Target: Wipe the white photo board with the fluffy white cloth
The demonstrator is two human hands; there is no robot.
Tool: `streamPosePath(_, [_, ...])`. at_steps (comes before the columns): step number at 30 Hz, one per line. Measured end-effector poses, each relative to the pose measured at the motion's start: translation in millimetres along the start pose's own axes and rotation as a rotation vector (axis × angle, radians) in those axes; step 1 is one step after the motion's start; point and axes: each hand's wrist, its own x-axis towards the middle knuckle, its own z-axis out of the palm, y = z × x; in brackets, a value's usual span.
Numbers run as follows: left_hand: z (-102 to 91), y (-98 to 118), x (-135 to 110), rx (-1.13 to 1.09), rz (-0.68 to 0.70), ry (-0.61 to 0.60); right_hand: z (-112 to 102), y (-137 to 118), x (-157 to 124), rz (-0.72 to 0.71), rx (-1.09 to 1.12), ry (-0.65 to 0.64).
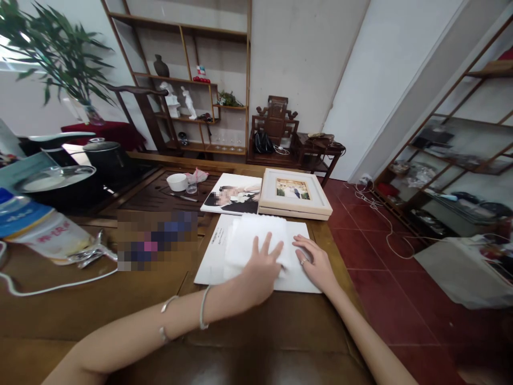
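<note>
My left hand point(262, 267) lies flat with fingers spread on a white foam sheet point(252, 238). That sheet rests on a larger white board point(216, 256) on the wooden table point(120, 305). My right hand point(316, 262), a ring on one finger, lies flat on the board's right part, its fingers stretched toward the left hand. Just beyond the board stands a stack of white picture frames point(294, 193) with a photo inside, and a loose photo print point(234, 193) lies to its left.
A white bowl point(177, 182) and small glass point(191, 187) sit on a dark tea tray. Pots point(102, 152), a bag point(38, 227) and a white cable point(52, 286) crowd the left. Shelves, a carved chair point(276, 125) and red floor tiles point(393, 299) lie beyond.
</note>
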Motion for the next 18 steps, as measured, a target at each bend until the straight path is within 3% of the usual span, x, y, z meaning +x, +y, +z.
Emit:
streamPosePath(3, [0.3,22.7,-24.9,0.038,0.136,-0.013,-0.6,0.0,0.6,0.002,-0.007,-0.006])
streamPosePath(7, [-3.1,32.7,-34.7,0.037,0.136,-0.011,-1.0,0.6,0.7,-0.012,-0.007,-0.012])
streamPosePath(11, [-8.3,16.4,-7.3,0.022,0.05,0.0,-0.7,1.2,-0.1,0.001,-0.008,0.012])
streamPosePath(15, [-1.6,4.3,29.0,0.019,-0.11,0.085,-0.5,-0.1,-1.0,0.038,0.033,0.055])
streamPosePath(18, [1.8,11.0,33.0,0.037,-0.065,0.108,0.0,-0.8,-1.3,0.127,0.167,0.15])
